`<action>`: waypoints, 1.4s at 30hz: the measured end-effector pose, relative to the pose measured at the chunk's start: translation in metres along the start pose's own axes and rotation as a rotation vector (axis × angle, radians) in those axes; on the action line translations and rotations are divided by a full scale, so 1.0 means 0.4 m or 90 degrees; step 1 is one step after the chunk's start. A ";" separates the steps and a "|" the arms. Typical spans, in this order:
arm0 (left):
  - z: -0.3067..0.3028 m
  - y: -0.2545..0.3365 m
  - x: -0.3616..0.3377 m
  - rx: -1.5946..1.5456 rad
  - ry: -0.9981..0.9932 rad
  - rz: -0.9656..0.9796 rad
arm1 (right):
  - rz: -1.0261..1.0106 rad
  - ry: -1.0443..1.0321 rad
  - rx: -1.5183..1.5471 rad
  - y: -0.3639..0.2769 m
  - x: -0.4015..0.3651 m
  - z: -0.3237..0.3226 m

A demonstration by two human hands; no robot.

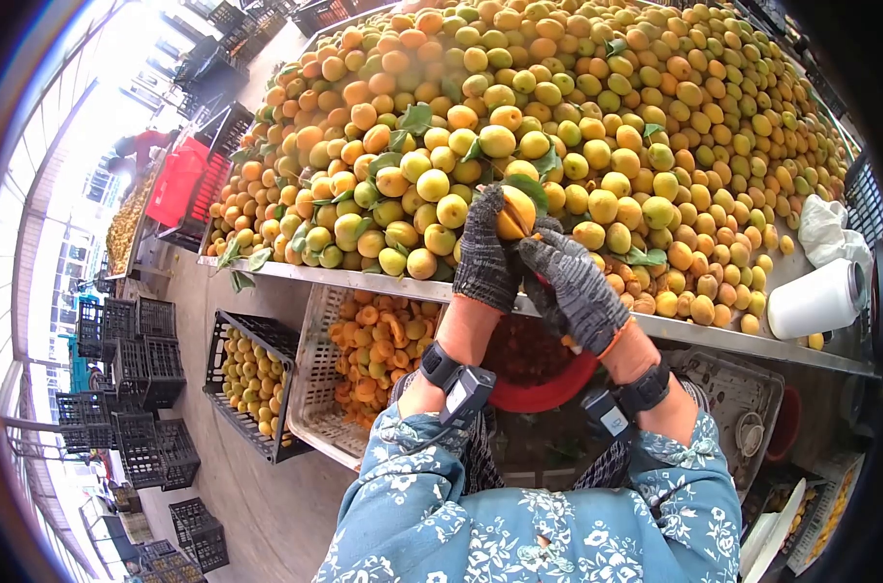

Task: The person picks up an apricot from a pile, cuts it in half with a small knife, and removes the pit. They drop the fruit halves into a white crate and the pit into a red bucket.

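Note:
My left hand (488, 251), in a dark grey knit glove, is closed around a yellow-orange apricot (515, 214) with a dark split line along it. Close against it, my right hand (579, 287) wears a matching glove with an orange cuff, its fingers curled in beside the fruit. A bit of red shows by the right palm, but what that hand grips is mostly hidden. Both hands are over the front edge of a metal table heaped with apricots (597, 155) and a few green leaves. Below them is a red basin (543, 389) with dark contents.
A white crate (315, 374) of split apricots stands below the table, beside a black crate (291, 340) of whole ones. A white container (815, 299) and white plastic bag (830, 228) sit at the table's right. Stacked black crates (150, 369) line the left floor.

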State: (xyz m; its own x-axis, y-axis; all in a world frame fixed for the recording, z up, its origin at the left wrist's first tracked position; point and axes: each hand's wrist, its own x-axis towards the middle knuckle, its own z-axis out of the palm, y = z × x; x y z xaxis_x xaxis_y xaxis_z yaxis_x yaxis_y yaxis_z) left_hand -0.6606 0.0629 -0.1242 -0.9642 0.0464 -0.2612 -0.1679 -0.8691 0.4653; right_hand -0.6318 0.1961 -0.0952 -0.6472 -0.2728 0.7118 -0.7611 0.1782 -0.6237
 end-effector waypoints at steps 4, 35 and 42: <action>0.005 -0.006 0.003 0.051 0.034 0.094 | 0.541 -0.261 0.259 -0.015 0.062 -0.103; 0.033 -0.044 -0.042 0.144 -0.100 -0.171 | 0.520 0.039 0.520 0.010 0.047 -0.096; 0.056 -0.025 -0.060 -0.019 -0.030 -0.223 | 0.408 0.174 0.544 0.136 -0.057 -0.063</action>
State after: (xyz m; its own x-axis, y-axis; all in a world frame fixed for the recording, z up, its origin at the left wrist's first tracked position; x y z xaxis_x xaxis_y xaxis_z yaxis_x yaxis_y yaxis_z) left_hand -0.6402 0.0815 -0.1035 -0.8579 0.3660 -0.3605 -0.4842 -0.8105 0.3295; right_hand -0.6594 0.2359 -0.1373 -0.9792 -0.1272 0.1579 -0.0676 -0.5294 -0.8456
